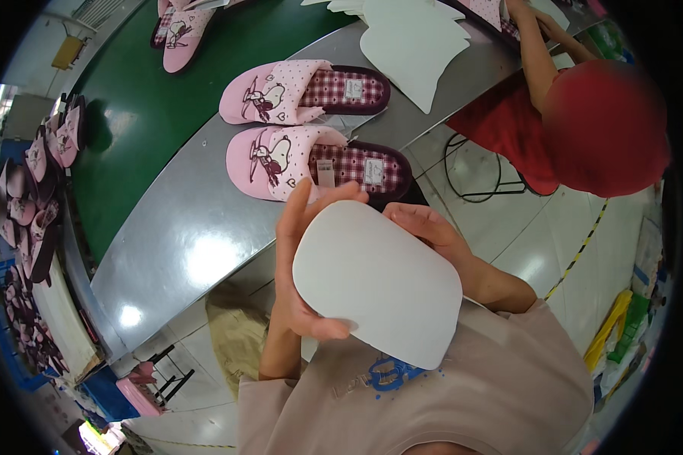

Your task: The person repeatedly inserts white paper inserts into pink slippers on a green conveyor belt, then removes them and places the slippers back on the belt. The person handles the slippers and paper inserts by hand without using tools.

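A white card sheet with rounded corners (383, 280) is held in front of my chest, slightly bent. My left hand (292, 280) is closed round its left side, with the thumb on the near edge and fingers at the far edge. At the upper right edge, my right hand (429, 231) grips the sheet too, its fingers partly hidden behind it. Just beyond my hands, a pink slipper (269, 159) with a cartoon dog and checked insole lies on the metal table edge. Its matching slipper (265, 95) lies beside it, farther away.
More white card pieces (410, 49) lie at the far right of the metal ledge (182, 227). Beyond it runs a green belt (129, 144) bearing another slipper (186, 38). A person in a red cap (607, 129) sits at right. Piled slippers (34, 197) are at left.
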A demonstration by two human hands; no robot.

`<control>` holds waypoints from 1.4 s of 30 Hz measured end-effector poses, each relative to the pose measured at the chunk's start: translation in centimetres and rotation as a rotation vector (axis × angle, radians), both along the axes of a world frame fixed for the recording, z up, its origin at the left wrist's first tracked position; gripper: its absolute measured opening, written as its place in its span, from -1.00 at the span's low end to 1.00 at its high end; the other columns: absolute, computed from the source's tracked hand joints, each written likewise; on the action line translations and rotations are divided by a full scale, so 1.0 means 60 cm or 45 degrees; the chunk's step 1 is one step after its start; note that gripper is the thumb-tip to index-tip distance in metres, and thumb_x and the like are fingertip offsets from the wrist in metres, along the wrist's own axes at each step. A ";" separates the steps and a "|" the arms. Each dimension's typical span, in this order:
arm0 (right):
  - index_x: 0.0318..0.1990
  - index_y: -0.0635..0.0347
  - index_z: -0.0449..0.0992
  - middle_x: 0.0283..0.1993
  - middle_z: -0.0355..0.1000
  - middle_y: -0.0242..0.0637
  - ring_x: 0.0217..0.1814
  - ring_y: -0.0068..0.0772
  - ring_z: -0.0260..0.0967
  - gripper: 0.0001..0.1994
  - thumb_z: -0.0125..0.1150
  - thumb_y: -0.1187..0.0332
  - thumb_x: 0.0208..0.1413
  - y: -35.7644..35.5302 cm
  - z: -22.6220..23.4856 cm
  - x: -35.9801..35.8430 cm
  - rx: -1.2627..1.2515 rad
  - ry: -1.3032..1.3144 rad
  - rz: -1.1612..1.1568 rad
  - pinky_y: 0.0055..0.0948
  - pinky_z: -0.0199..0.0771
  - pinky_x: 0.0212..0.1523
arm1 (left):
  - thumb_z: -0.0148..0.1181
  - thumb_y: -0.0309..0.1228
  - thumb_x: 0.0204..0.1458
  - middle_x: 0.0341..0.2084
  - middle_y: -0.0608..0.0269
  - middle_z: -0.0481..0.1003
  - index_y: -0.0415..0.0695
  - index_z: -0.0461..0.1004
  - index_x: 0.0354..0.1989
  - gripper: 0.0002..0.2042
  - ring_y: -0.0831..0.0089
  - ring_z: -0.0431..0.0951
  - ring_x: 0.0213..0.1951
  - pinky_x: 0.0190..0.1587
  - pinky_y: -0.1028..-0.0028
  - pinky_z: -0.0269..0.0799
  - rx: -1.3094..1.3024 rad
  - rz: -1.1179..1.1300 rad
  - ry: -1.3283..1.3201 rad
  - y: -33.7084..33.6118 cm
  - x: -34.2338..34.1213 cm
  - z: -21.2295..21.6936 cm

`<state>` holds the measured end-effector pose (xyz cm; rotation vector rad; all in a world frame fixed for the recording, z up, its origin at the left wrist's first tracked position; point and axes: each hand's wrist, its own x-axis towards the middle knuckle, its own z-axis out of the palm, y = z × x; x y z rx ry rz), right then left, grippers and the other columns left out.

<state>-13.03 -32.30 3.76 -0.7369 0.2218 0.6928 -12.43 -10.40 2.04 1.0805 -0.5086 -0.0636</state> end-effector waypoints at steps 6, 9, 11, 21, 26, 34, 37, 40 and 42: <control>-0.14 0.16 0.57 -0.40 0.44 -0.57 -0.43 -0.82 0.33 -0.67 0.03 0.11 0.53 0.013 0.000 -0.016 -0.009 -0.019 0.024 -0.65 0.39 -0.38 | 0.67 0.00 -0.26 0.43 -0.13 0.28 -0.39 0.02 0.57 0.27 0.15 0.40 0.39 0.37 0.17 0.33 0.154 -0.105 0.139 0.028 -0.018 -0.017; -0.16 0.18 0.58 -0.37 0.45 -0.57 -0.39 -0.81 0.35 -0.70 0.09 0.14 0.51 0.005 -0.026 -0.020 -0.116 -0.094 0.009 -0.62 0.40 -0.37 | 0.61 -0.16 -0.09 0.30 -0.07 0.45 -0.39 0.09 0.54 0.08 0.25 0.52 0.24 0.30 0.29 0.39 0.063 -0.033 0.282 0.013 -0.023 0.014; -0.18 0.18 0.59 -0.34 0.48 -0.50 -0.37 -0.72 0.39 -0.79 0.18 0.24 0.44 -0.012 -0.007 -0.017 -0.338 -0.291 -0.205 -0.59 0.42 -0.36 | 0.49 -0.27 0.08 0.16 -0.02 0.55 -0.39 0.12 0.52 -0.10 0.30 0.57 0.15 0.23 0.35 0.43 0.290 0.023 0.509 0.035 -0.043 0.012; 0.08 -0.06 0.71 0.30 0.50 -0.19 0.26 -0.15 0.51 -0.64 0.41 0.42 0.10 0.033 -0.007 -0.048 -1.527 -2.273 -0.673 0.06 0.38 0.39 | 0.29 -0.29 0.30 0.32 -0.21 0.34 -0.17 -0.11 0.59 -0.17 -0.03 0.57 0.20 0.25 -0.13 0.56 -0.435 0.316 0.369 -0.050 -0.018 0.037; 0.08 0.11 0.68 0.31 0.46 0.03 0.34 0.00 0.43 -0.60 0.39 0.14 0.15 0.024 -0.009 -0.053 -1.175 -2.099 -0.486 0.03 0.37 0.39 | 0.56 -0.12 -0.02 0.23 -0.16 0.35 -0.13 -0.13 0.59 0.12 -0.07 0.56 0.20 0.21 -0.20 0.60 -0.190 0.478 0.314 -0.019 -0.022 0.047; 0.26 0.48 0.47 0.44 0.28 0.11 0.41 -0.17 0.34 -0.36 0.53 0.21 0.16 -0.004 -0.030 -0.018 -0.449 -1.354 -0.283 -0.25 0.37 0.35 | 0.66 -0.07 -0.10 0.24 -0.12 0.45 -0.31 0.11 0.47 0.06 0.10 0.57 0.16 0.22 0.05 0.52 0.468 0.101 -0.338 -0.015 -0.005 0.039; 0.24 0.47 0.46 0.36 0.37 0.03 0.28 -0.24 0.45 -0.38 0.54 0.24 0.15 -0.051 -0.014 0.002 -0.796 -1.368 -0.345 -0.29 0.46 0.25 | 0.73 0.02 -0.23 0.28 -0.06 0.45 -0.30 0.23 0.43 0.11 0.11 0.54 0.20 0.22 0.09 0.48 0.759 0.258 -0.595 0.040 0.055 0.037; 0.15 0.35 0.51 0.19 0.45 -0.16 0.14 -0.24 0.52 -0.47 0.54 0.28 0.09 -0.112 0.000 0.044 -1.263 -1.395 -0.334 -0.32 0.53 0.09 | 0.77 0.06 -0.43 0.29 0.01 0.43 -0.22 0.31 0.42 0.17 0.03 0.45 0.29 0.31 0.06 0.36 1.304 0.643 -0.863 0.115 0.136 0.040; 0.09 0.32 0.53 0.16 0.46 -0.20 0.12 -0.19 0.52 -0.51 0.54 0.29 0.05 -0.104 0.017 0.068 -1.452 -1.461 -0.178 -0.29 0.52 0.09 | 0.74 0.02 -0.44 0.29 0.01 0.41 -0.15 0.33 0.42 0.13 -0.03 0.37 0.33 0.37 0.02 0.23 1.683 0.475 -0.873 0.135 0.189 0.010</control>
